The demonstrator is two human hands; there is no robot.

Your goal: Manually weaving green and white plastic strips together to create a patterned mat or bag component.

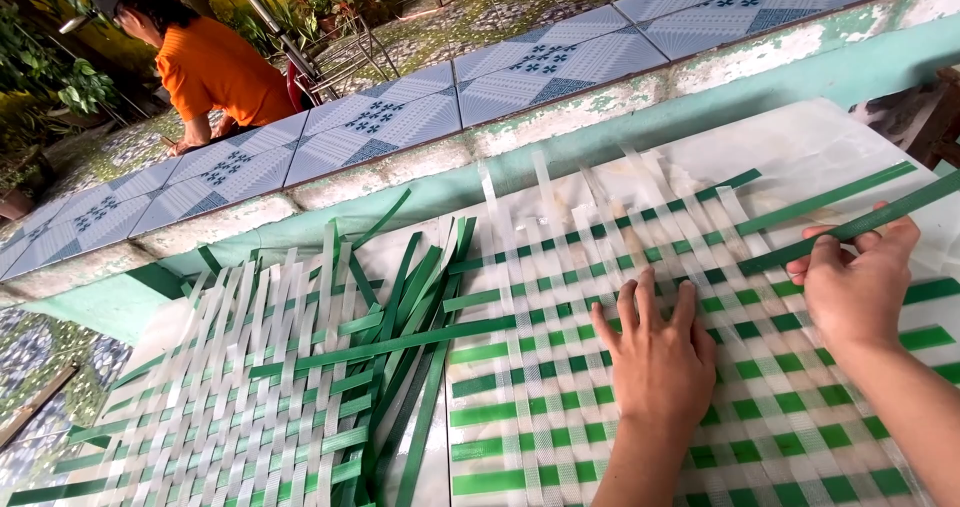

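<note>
Two hands are in my view, and they do different things. My right hand (855,287) has its fingers curled round one long flat green plastic strip (850,229), pinching it near its lower end between thumb and fingertips. From that grip the strip runs up and to the right, toward the edge of the picture, so its long axis lies slanted across the weave and not along it. Its free lower end pokes out to the left of my knuckles and points toward my other hand.

My left hand (655,352) holds nothing. It lies flat, palm down, fingers spread and straight, pressing on the checked woven mat of green and clear plastic strips (540,387). Its fingertips reach up toward the unfinished upper part of the weave, where loose clear strips stand out past the last green rows. The held strip is just beside this hand, to its right and slightly above; the right hand is plainly the nearer one, being already on it.

Further out, a second woven piece with loose green ends fanned out (300,367) lies on the left. Both rest on a white sheet (800,142) beside a low tiled wall in blue and white (420,117). Beyond it a person in an orange shirt (220,67) bends away.
</note>
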